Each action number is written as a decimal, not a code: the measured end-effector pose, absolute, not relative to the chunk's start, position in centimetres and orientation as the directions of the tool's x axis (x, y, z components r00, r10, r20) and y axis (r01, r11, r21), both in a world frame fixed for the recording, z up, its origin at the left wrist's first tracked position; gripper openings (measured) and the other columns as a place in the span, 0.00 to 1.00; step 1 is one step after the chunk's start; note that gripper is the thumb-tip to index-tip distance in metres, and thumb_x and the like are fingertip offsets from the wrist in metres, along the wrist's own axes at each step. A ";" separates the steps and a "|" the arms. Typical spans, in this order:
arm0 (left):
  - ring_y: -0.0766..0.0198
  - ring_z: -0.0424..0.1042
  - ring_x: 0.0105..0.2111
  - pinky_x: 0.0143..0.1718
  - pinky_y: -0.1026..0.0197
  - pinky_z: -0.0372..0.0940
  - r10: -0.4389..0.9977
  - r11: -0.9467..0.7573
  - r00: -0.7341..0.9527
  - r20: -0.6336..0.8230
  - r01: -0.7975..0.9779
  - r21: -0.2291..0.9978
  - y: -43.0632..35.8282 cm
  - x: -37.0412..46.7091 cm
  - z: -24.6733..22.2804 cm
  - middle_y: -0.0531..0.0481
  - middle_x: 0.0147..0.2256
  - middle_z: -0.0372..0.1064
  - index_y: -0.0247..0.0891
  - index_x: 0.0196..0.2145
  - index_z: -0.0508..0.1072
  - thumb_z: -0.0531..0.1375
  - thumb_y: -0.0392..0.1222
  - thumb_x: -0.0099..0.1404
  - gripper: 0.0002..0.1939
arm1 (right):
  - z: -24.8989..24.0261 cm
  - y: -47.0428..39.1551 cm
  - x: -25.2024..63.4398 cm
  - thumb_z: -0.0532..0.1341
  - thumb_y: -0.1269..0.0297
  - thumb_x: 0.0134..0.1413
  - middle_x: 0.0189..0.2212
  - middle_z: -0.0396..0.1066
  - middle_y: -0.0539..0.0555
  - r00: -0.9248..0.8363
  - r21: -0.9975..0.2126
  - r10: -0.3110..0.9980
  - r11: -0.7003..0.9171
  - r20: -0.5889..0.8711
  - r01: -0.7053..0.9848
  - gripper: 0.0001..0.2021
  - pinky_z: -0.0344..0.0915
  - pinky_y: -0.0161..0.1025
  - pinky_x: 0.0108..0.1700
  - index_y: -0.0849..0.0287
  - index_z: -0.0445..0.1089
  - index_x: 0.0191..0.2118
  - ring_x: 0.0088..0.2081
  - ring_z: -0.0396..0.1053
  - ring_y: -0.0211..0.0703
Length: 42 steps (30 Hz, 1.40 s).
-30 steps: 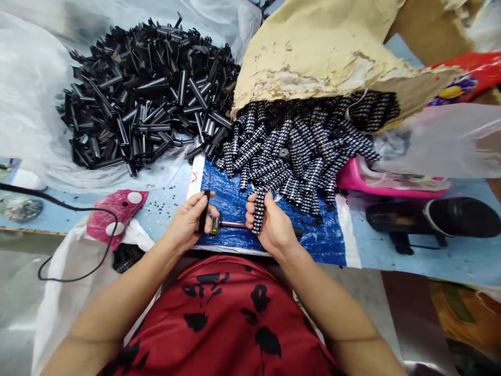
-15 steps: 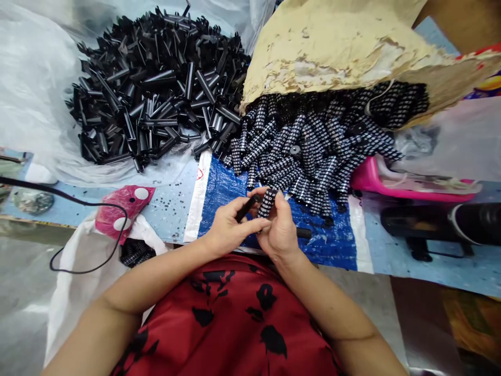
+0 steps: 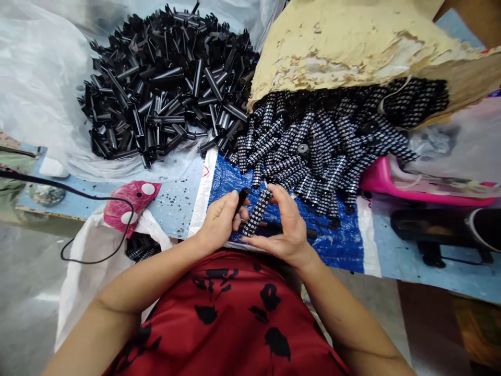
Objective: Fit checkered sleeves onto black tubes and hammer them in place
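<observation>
Right hand [image 3: 290, 228]: thumb and fingertips clamped on patterned tube [image 3: 257, 213], end to end
Left hand [image 3: 219, 219]: fingers closed on black piece [image 3: 241, 198]
Patterned tube: black, pale-checked, tilted, above blue sheet [image 3: 340, 248]
Table [image 3: 170, 214]: light blue, dark-specked
Floor [image 3: 29, 271]: grey

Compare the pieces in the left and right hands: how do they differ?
The black piece in the left hand is plain; the patterned tube in the right hand carries rows of pale marks. Fingers partly cover the black piece, while the patterned tube shows almost end to end. Both are dark and tilted.
</observation>
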<state>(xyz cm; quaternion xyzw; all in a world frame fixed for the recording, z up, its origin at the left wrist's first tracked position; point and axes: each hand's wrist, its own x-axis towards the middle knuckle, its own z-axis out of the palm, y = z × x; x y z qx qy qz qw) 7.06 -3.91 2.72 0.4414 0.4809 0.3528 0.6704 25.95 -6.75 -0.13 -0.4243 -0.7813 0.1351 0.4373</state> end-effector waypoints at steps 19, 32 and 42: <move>0.61 0.78 0.27 0.29 0.62 0.73 0.631 0.774 0.497 -0.596 -0.457 0.439 -3.2 7.4 2.6 0.45 0.31 0.78 0.32 0.37 0.77 0.79 0.52 0.48 0.27 | 0.3 -7.1 25.2 0.75 0.46 0.50 0.67 0.63 0.69 -0.296 -0.582 0.793 0.597 0.533 0.553 0.56 0.65 0.54 0.69 0.63 0.48 0.76 0.69 0.62 0.58; 0.60 0.79 0.29 0.31 0.60 0.75 0.557 0.826 0.616 -0.557 -0.343 0.447 -2.8 6.3 1.0 0.43 0.34 0.78 0.35 0.40 0.70 0.77 0.54 0.53 0.28 | -0.7 -7.2 25.3 0.71 0.36 0.48 0.66 0.63 0.70 -0.310 -0.519 0.781 0.601 0.542 0.607 0.60 0.66 0.60 0.67 0.61 0.46 0.77 0.68 0.64 0.64; 0.60 0.73 0.40 0.45 0.58 0.64 0.957 -0.163 0.288 -0.026 0.613 0.773 0.2 -0.9 -1.3 0.45 0.39 0.76 0.36 0.43 0.79 0.65 0.50 0.67 0.14 | -1.8 -10.1 28.9 0.63 0.68 0.66 0.38 0.75 0.58 -0.356 -0.309 0.881 0.448 0.312 0.839 0.06 0.69 0.43 0.44 0.63 0.72 0.46 0.40 0.72 0.48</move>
